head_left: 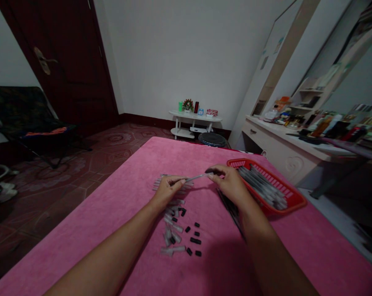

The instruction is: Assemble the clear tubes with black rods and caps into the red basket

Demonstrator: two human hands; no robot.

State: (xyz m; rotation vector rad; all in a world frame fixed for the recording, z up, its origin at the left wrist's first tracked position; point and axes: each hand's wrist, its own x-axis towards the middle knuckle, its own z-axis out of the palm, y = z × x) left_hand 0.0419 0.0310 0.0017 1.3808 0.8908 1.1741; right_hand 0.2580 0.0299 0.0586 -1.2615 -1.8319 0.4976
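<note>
A slim grey pen (197, 177) is stretched between my two hands above the pink cloth (136, 172). My left hand (167, 190) pinches its left end, and my right hand (230, 183) has its fingers closed on the right end. A row of pale clear pieces (156, 181) lies under and beside my left hand. Nearer to me are loose clear caps (177, 237) and several short black plugs (195, 240). Long thin dark rods (228, 205) lie beneath my right wrist, partly hidden by it.
A red plastic basket (298, 201) full of grey pens (262, 187) stands right of my right hand. Beyond the table are a white stand (192, 116) and a round dark lid (212, 139). A dresser (275, 144) lines the right; a folding chair (22, 111) stands left.
</note>
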